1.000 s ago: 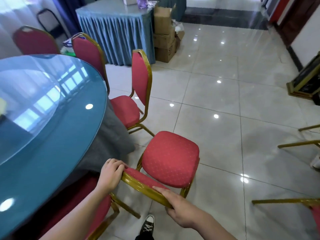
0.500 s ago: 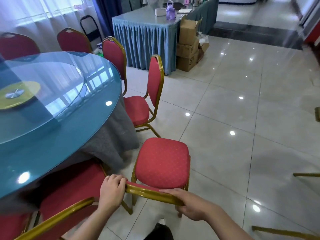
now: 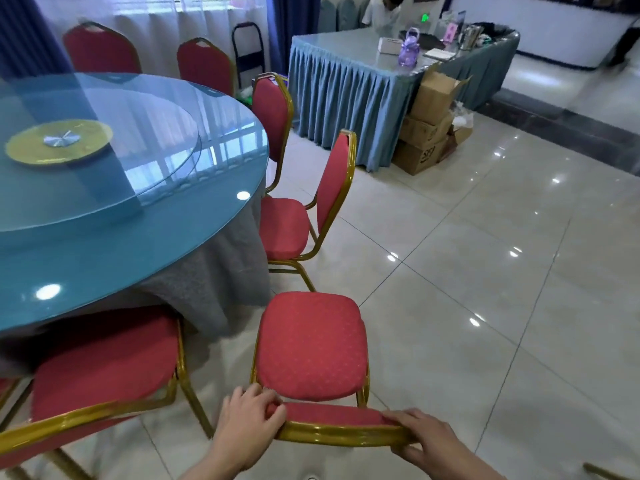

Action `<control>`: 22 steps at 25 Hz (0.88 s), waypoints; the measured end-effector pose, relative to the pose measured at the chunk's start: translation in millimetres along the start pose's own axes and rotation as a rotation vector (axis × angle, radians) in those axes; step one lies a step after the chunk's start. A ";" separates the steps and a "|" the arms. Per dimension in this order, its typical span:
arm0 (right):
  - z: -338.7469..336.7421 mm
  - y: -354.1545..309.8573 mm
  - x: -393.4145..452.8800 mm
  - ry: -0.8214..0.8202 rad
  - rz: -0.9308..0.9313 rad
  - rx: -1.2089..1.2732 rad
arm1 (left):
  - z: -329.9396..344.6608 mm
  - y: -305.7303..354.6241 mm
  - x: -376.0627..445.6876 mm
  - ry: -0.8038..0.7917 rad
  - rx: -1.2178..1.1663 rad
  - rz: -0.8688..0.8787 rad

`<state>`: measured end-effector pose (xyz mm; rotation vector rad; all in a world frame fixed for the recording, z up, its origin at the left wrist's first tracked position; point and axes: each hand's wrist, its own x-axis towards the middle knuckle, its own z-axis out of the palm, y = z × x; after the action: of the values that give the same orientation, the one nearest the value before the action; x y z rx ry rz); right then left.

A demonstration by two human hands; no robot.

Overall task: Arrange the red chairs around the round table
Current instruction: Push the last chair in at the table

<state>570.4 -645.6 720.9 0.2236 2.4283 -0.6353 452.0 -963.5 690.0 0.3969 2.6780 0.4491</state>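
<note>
A red chair (image 3: 311, 344) with a gold frame stands in front of me, just off the edge of the round glass-topped table (image 3: 104, 244). My left hand (image 3: 251, 426) grips the left end of its backrest top rail, and my right hand (image 3: 424, 439) grips the right end. Another red chair (image 3: 100, 368) sits tucked at the table to my left. A further red chair (image 3: 294, 216) stands at the table beyond the held one, and more red chairs (image 3: 273, 109) ring the far side.
A rectangular table with a blue skirt (image 3: 349, 109) stands at the back, with cardboard boxes (image 3: 429, 126) stacked beside it. A person (image 3: 382, 10) is behind that table. Glossy tiled floor (image 3: 485, 289) stretches to the right. A gold chair leg (image 3: 606, 471) shows at the bottom right.
The held chair has swung from an angled position to facing straight ahead, closer to me. Both hands stayed on the backrest rail. My view lifted, showing more of the table and room.
</note>
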 end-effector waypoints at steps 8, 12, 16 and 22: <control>26.3 8.8 10.0 0.462 0.034 0.458 | 7.4 17.6 1.4 0.077 -0.159 -0.080; 21.9 -23.2 9.5 0.774 -0.101 0.616 | 9.5 26.7 -5.9 0.116 -0.145 -0.102; 10.9 7.0 19.9 1.177 -0.425 0.352 | 22.0 58.0 -23.4 0.142 -0.187 -0.203; -14.9 82.3 33.1 0.574 -0.273 0.536 | 66.2 124.3 -55.6 0.231 -0.291 -0.510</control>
<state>561.0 -566.3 679.3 0.3278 2.7969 -1.5223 554.9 -852.6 695.9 -0.4377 2.7291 0.7401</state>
